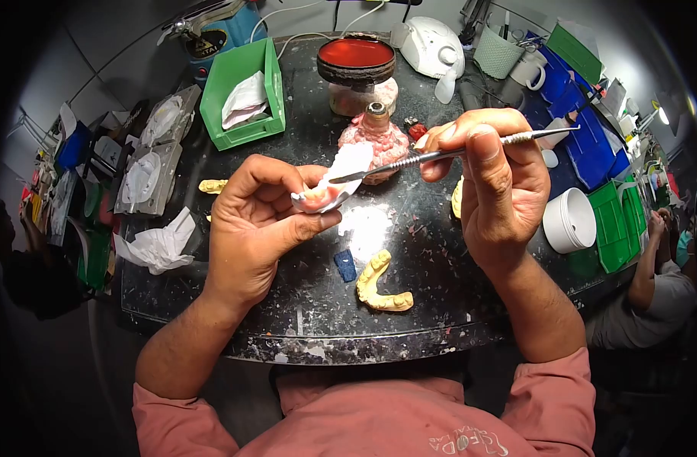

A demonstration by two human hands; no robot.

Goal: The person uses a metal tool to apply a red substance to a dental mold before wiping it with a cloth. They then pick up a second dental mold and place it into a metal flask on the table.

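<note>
My left hand (253, 217) is closed, pinching a white-and-pink dental piece (329, 196) between thumb and fingers. The piece looks like a denture with a white plaster-like part; its exact kind I cannot make out. A metal wax carver (417, 159) sits in my right hand (504, 183), gripped by thumb and fingers like a pen. Its flat blade reaches the dental piece and appears to touch it; the other tip points up to the right. Below, on the dark bench, lie a yellow horseshoe-shaped dental cast (379, 288) and a small dark blue piece (345, 265).
Beyond my hands stand a wax-crusted burner (373, 141) and a round pan of red wax (356, 55). A green bin (241, 95) and crumpled tissue (159, 244) are left; a white tub (569, 221) is right. Another person's arm (647, 259) shows at far right.
</note>
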